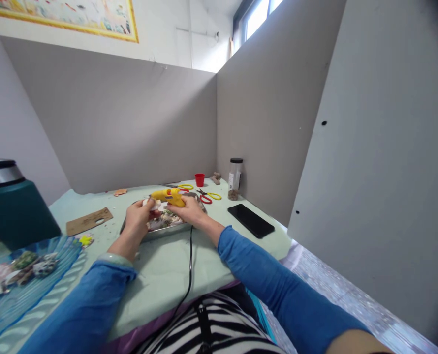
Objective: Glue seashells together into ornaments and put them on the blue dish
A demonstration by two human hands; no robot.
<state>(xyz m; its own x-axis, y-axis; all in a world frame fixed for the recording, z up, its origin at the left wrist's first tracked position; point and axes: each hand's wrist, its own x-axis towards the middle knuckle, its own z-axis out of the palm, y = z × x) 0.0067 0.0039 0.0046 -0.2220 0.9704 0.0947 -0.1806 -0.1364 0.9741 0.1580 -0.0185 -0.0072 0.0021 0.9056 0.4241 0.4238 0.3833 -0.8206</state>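
Observation:
My right hand [191, 211] is wrapped round the handle of a yellow hot glue gun [170, 195], whose nozzle points left. In my left hand [137, 217], a small whitish piece [153, 203], which looks like a shell, is pinched between thumb and fingers, close to the nozzle. Whether the nozzle touches it I cannot tell. Both hands are over a metal tray [167, 229] filled with mixed shells [172, 220]. From under my right hand a black cord [190, 260] runs down to the table's front edge.
Behind the tray lie scissors [208, 196], with a red cup [200, 180] further back. A phone [251, 220] and a black-lidded jar [235, 179] are on the right. Leftward are a wooden board [89, 221], a blue dish [62, 265] holding shells, and a teal bottle [17, 211]. Partitions enclose the table.

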